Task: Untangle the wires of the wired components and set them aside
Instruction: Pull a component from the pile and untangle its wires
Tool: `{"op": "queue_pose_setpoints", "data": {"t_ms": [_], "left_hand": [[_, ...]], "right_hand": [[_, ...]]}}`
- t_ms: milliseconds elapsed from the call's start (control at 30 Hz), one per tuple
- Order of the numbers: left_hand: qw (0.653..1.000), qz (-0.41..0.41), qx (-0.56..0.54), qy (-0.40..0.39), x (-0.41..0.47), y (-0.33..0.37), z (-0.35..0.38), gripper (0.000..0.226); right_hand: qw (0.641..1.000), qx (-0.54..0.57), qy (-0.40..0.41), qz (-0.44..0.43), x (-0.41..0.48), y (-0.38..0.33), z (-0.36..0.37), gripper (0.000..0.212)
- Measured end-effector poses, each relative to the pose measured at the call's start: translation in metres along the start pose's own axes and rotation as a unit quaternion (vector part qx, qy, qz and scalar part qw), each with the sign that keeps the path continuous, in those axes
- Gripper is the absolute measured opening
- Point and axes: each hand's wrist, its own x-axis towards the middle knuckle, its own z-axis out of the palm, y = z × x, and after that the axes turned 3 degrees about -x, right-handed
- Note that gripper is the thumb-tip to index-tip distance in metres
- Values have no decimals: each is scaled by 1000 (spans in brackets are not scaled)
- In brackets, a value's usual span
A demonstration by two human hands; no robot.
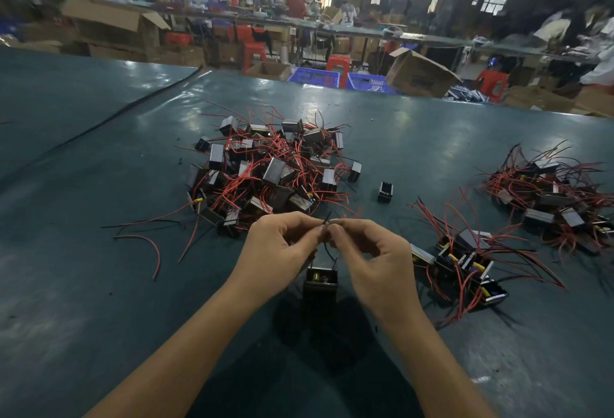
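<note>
While left hand (279, 248) and right hand (372, 259) pinch its wires (328, 250), component (320, 288) hangs vertically.

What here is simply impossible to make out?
Head view:
1. Where the wires pinched between the left hand and right hand cross: fingertips cover it.
2. Lower half of the dangling component: lost in dark shadow.
3. The far-right pile: cut by the frame edge.
4. Background benches: blurred.

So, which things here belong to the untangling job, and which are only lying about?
Job: left hand and right hand, pinching the wires of the held component; tangled pile; near sorted group; far sorted group.
Lying about: cardboard box, blue crates, red stool, all beyond the table.
</note>
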Motion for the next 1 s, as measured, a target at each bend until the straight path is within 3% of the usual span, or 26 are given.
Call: {"op": "queue_pose_setpoints", "data": {"t_ms": [100, 333, 600, 767, 1000], "left_hand": [[1000, 4, 17, -19, 0, -2, -1, 16], [997, 18, 38, -67, 1, -2, -1, 8], [996, 34, 39, -68, 1, 1, -1, 8], [995, 47, 72, -52, 0, 1, -1, 9], [983, 105, 137, -59, -2, 1, -5, 9]], "right_hand": [[999, -30, -2, -38, 1, 0, 0, 12], [999, -17, 1, -40, 0, 2, 1, 11], [999, 0, 24, -46, 1, -1, 1, 14], [990, -80, 21, -118, 1, 1, -1, 17], [983, -115, 25, -141, 2, 5, -3, 16]]}}
